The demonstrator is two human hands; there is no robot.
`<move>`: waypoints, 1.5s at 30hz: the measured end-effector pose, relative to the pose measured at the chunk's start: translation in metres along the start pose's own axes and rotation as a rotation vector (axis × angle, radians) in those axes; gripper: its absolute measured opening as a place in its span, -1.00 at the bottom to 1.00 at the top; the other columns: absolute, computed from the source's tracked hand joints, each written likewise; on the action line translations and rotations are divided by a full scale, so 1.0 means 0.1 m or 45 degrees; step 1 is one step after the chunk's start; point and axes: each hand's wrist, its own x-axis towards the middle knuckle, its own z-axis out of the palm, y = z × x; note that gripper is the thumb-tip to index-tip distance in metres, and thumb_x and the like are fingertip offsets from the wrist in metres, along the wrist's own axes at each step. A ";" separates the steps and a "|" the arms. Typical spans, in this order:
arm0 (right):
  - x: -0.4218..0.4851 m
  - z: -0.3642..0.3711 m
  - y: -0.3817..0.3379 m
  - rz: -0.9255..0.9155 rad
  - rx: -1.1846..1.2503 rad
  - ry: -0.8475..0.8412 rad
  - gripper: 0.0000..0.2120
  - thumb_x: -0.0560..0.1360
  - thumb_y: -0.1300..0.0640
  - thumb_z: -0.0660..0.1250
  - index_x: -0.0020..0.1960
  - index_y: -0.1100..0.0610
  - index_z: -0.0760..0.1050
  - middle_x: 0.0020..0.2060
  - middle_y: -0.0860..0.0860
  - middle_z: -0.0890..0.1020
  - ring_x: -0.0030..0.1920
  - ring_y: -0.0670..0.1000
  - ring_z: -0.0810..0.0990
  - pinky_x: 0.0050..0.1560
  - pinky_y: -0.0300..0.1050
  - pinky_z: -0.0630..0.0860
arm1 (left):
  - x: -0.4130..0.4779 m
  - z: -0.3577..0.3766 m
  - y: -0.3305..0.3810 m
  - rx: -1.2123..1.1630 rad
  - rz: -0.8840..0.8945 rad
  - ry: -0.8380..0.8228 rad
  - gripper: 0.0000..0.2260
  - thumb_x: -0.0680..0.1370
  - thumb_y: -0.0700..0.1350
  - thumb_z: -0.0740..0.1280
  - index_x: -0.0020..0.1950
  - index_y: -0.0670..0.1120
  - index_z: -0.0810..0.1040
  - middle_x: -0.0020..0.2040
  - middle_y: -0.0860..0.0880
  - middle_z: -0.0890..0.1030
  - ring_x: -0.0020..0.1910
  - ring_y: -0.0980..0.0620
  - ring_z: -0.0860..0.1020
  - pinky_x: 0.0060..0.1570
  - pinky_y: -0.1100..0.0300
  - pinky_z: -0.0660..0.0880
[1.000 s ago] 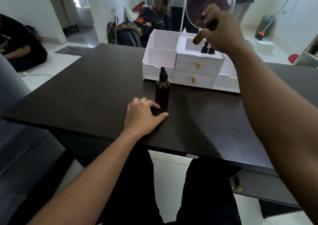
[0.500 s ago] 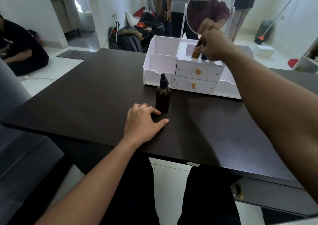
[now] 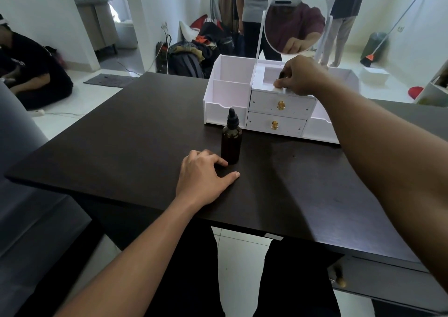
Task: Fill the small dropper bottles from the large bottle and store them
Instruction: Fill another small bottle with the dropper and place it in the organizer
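Step in hand, by my read: setting a small dropper bottle into the top middle compartment of the white organizer.

To do it well:
- Don't nudge the large bottle w/ the left hand. It stands upright right at those fingertips and looks tall enough to tip.
- Lower the small one straight down, upright, clear of the compartment's front wall.
- Let go only once it sits flat.
- Lift the right hand straight up so it misses the mirror just above and behind the knuckles.

Left fingers: loosely spread, palm down on the bench, gripping nothing. The index tip is just beside the large bottle's base, prob touching, can't say for sure. That bottle is dark brown w/ a black dropper cap on. It stands just ahead of the fingertips, btw them and the organizer's drawers.

Right fingers: curled together, tips down over the compartment's front edge, thumb tip against that edge. Only a dark sliver shows under them. I take it for the small bottle's cap, so they seem pinched on it. The rest is hidden behind the hand. Whether its base has reached the compartment floor can't be told.
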 end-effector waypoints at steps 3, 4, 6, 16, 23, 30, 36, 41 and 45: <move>-0.03 -0.01 -0.02 0.006 0.004 -0.006 -0.65 0.53 -0.03 0.47 0.14 0.23 0.64 -0.06 0.09 0.65 -0.04 0.13 0.57 0.02 0.06 0.53 | 0.00 0.00 -0.01 -0.002 0.004 0.002 -0.60 0.37 0.35 0.40 0.05 0.13 0.65 0.10 0.12 0.59 0.17 0.08 0.40 0.25 0.10 0.35; -0.05 -0.03 -0.03 0.008 -0.003 -0.005 -0.66 0.52 -0.05 0.47 0.12 0.20 0.65 -0.05 0.08 0.66 -0.01 0.13 0.58 0.10 0.14 0.55 | 0.00 0.00 -0.01 -0.001 0.004 -0.002 -0.60 0.38 0.35 0.40 0.06 0.13 0.65 0.10 0.12 0.59 0.18 0.08 0.40 0.25 0.09 0.35; -0.05 -0.05 -0.03 0.004 0.005 0.026 -0.66 0.50 -0.10 0.47 0.11 0.14 0.65 0.04 0.10 0.68 0.05 0.15 0.60 0.18 0.27 0.54 | 0.00 0.01 -0.01 0.002 0.000 -0.014 -0.60 0.38 0.35 0.39 0.07 0.13 0.64 0.11 0.12 0.58 0.19 0.08 0.40 0.26 0.09 0.35; -0.61 0.01 -0.60 -0.246 0.402 0.469 -0.71 0.60 -0.07 0.35 0.13 0.14 0.62 -0.05 0.02 0.65 -0.11 -0.07 0.57 -0.08 -0.23 0.51 | 0.02 0.00 0.02 0.003 -0.035 -0.024 -0.68 0.35 0.34 0.43 -0.12 0.14 0.57 0.00 0.13 0.56 0.13 0.07 0.41 0.19 0.10 0.39; -1.05 0.47 -0.78 -0.263 0.559 0.025 -0.58 0.54 -0.09 0.43 0.30 0.11 0.54 0.05 -0.01 0.64 -0.02 -0.03 0.64 0.04 -0.10 0.57 | 0.10 -0.02 0.03 -0.246 -0.253 0.046 -0.48 0.24 0.29 0.54 -0.04 0.05 0.41 -0.08 0.11 0.58 0.03 0.01 0.56 0.09 0.00 0.49; -1.12 0.66 -0.80 -0.268 0.621 0.043 -0.72 0.57 0.09 0.41 0.26 0.13 0.58 0.01 -0.03 0.66 -0.16 -0.18 0.56 -0.08 -0.26 0.49 | 0.33 0.01 0.11 -0.188 -0.324 -0.070 -0.34 0.25 0.41 0.45 0.27 0.19 0.45 0.09 0.19 0.61 0.23 0.06 0.49 0.19 0.02 0.25; -1.14 0.73 -0.80 -0.223 0.710 0.077 -0.75 0.60 0.08 0.37 0.23 0.16 0.60 -0.10 -0.07 0.61 -0.12 -0.09 0.58 -0.07 -0.19 0.45 | 0.27 0.10 0.08 -0.037 -0.251 -0.022 -0.48 0.37 0.42 0.34 0.24 0.22 0.54 0.04 0.09 0.64 0.21 0.01 0.40 0.07 0.09 0.14; -1.13 0.76 -0.80 -0.208 0.730 0.085 -0.74 0.59 0.05 0.40 0.23 0.12 0.59 -0.05 -0.09 0.62 -0.16 -0.24 0.56 -0.26 -0.53 0.40 | 0.28 0.11 0.07 -0.017 -0.233 -0.022 -0.46 0.38 0.42 0.33 0.28 0.22 0.53 0.08 0.09 0.65 0.22 0.02 0.38 0.13 0.06 0.17; -1.13 0.77 -0.80 -0.180 0.758 0.095 -0.74 0.56 0.02 0.44 0.19 0.10 0.58 -0.11 -0.14 0.59 -0.18 -0.26 0.55 -0.29 -0.55 0.41 | 0.29 0.11 0.08 -0.025 -0.242 -0.011 -0.45 0.39 0.40 0.33 0.30 0.20 0.52 0.09 0.09 0.64 0.23 0.02 0.38 0.18 0.04 0.19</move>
